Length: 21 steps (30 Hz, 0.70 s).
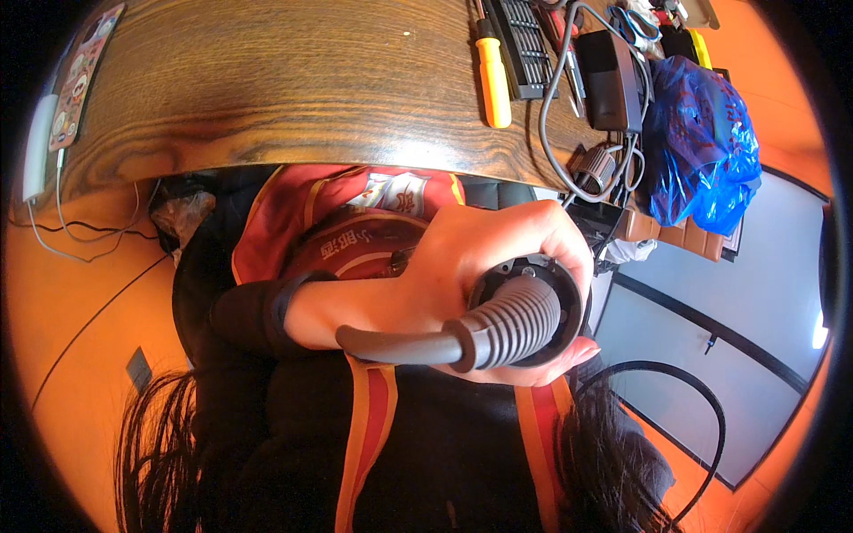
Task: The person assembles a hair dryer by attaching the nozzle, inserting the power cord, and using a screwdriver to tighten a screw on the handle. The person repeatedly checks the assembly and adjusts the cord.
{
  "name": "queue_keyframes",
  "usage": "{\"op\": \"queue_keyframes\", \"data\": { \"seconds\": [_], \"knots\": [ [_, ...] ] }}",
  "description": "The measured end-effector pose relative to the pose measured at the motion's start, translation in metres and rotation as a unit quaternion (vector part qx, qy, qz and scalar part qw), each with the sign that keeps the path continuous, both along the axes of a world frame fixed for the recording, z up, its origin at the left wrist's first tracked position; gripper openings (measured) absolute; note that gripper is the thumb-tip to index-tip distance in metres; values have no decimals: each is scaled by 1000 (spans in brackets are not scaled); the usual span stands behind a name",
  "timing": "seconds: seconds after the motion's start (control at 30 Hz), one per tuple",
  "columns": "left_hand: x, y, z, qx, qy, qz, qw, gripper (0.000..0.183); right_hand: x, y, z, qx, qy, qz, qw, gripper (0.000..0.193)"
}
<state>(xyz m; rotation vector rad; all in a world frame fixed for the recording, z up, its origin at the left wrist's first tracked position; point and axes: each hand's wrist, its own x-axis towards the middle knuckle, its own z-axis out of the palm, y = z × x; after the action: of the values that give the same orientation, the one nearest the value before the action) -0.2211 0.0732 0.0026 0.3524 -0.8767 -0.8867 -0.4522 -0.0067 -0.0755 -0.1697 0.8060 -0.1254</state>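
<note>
My left hand [453, 253] reaches in from the left, out of a black sleeve. Its fingers and thumb wrap round the round black end of a corded device [573, 306]. A thick grey ribbed cord sleeve [515, 324] sticks out of that end toward me, and its cord runs off left below my wrist. The rest of the device is hidden behind my hand, so its kind cannot be told. Below and behind the hand is a red apron [346, 240] with orange edging, worn over black clothing. My right hand does not show.
Ahead lies a wooden table [293, 80]. On its right are a yellow screwdriver [493, 80], a bit case [520, 44], a black power adapter [609, 80] with grey cable and a blue plastic bag [702, 142]. A phone [80, 89] lies far left. A black cable [711, 400] loops at lower right.
</note>
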Motion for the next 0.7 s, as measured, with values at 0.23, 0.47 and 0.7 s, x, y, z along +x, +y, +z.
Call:
{"op": "queue_keyframes", "data": {
  "seconds": [0.23, 0.47, 0.7],
  "knots": [
    [-3, 0, -1, 3, 6, 14, 1000, 36, -1, 2, -2, 18, 11, 14, 1000, 58],
    [0, -1, 0, -4, -11, 7, 1000, 37, -2, 4, -3, 37, 20, 23, 999, 58],
    [17, 1, -1, -24, -47, -138, 989, 36, -4, 6, -4, 54, 29, 31, 998, 58]
  ]
}}
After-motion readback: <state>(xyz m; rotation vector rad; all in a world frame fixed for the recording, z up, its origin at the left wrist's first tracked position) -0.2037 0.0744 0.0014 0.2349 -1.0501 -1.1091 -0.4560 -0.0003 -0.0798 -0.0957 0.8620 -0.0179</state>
